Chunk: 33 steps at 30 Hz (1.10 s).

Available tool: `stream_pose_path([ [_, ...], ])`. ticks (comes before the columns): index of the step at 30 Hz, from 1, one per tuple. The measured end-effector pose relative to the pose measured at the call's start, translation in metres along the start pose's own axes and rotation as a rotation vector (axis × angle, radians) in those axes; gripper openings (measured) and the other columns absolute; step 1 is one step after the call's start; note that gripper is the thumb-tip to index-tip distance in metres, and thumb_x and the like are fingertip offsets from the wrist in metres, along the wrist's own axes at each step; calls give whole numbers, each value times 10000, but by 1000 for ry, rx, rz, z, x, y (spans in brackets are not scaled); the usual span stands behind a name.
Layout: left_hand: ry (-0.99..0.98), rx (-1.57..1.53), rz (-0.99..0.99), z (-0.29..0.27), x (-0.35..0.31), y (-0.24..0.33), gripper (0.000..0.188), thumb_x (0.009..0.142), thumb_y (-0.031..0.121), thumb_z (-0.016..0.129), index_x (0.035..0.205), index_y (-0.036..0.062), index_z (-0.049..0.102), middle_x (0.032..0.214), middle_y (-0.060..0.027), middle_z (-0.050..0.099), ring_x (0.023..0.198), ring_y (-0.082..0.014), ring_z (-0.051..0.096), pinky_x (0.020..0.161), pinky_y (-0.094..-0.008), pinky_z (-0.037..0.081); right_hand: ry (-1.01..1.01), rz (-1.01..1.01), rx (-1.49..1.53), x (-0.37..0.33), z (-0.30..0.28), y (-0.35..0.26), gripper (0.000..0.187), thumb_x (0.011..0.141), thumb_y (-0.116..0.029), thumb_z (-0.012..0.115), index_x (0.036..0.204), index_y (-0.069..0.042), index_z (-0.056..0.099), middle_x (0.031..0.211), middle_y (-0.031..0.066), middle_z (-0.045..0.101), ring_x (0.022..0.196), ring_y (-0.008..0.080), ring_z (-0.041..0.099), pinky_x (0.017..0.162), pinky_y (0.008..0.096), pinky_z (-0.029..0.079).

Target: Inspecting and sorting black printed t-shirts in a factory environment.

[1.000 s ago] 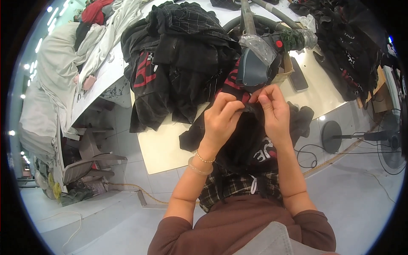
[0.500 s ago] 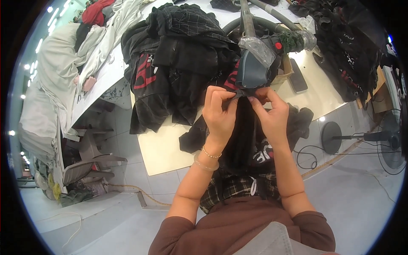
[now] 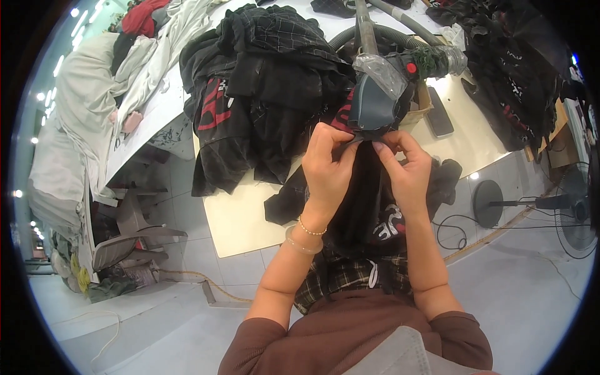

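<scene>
A black garment [image 3: 357, 206] with white and red print hangs from the table edge toward my lap. My left hand [image 3: 328, 165] pinches its upper edge between thumb and fingers. To the right, my right hand [image 3: 405, 170] pinches the same edge, so the cloth is stretched between the two. That edge lies right at the mouth of a dark grey-blue machine head [image 3: 373, 105] with a clear plastic wrap [image 3: 381, 75] and a red button [image 3: 410, 68]. Whether the cloth enters the mouth is hidden by my fingers.
A pile of black garments [image 3: 256, 94] lies left of the machine, and more dark garments [image 3: 515, 81] lie at right. A phone-like dark slab [image 3: 439, 119] rests beside a small box [image 3: 419, 106]. A grey chair [image 3: 134, 234] stands at left, a fan [image 3: 574, 209] at right.
Both hands have shifted slightly to the right along with the cloth edge, still pinching it at the machine's mouth.
</scene>
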<state>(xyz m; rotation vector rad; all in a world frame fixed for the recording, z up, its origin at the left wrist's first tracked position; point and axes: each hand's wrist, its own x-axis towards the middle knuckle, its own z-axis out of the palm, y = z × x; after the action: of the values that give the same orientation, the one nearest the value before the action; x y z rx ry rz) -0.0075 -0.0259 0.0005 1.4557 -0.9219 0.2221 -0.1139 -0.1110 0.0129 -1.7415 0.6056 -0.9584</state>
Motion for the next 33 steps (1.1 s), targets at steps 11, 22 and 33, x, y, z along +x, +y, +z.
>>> stream_pose_path([
  [11, -14, -98, -268, -4, 2, 10, 140, 804, -46, 721, 839, -14, 589, 741, -12, 602, 683, -43, 532, 620, -182, 432, 21, 52, 101, 2, 8, 1, 135, 857, -75, 683, 798, 25, 614, 683, -2, 584, 647, 57, 480, 613, 227, 405],
  [22, -213, 402, -146, -39, -21, -10, 346, 628, -190, 562, 901, 21, 592, 825, -131, 555, 739, -311, 584, 655, -342, 466, 3, 211, 552, -17, -35, -13, 59, 833, -27, 640, 850, 28, 628, 779, 23, 613, 718, 68, 534, 670, 217, 418],
  [33, -10, 709, -788, -157, -100, -73, 293, 767, -72, 581, 1039, 10, 654, 896, -133, 648, 712, -230, 635, 650, -315, 485, 580, 224, 699, -21, -270, 37, 241, 904, -191, 582, 1040, 2, 630, 1046, 134, 669, 1002, 246, 626, 911, 404, 499],
])
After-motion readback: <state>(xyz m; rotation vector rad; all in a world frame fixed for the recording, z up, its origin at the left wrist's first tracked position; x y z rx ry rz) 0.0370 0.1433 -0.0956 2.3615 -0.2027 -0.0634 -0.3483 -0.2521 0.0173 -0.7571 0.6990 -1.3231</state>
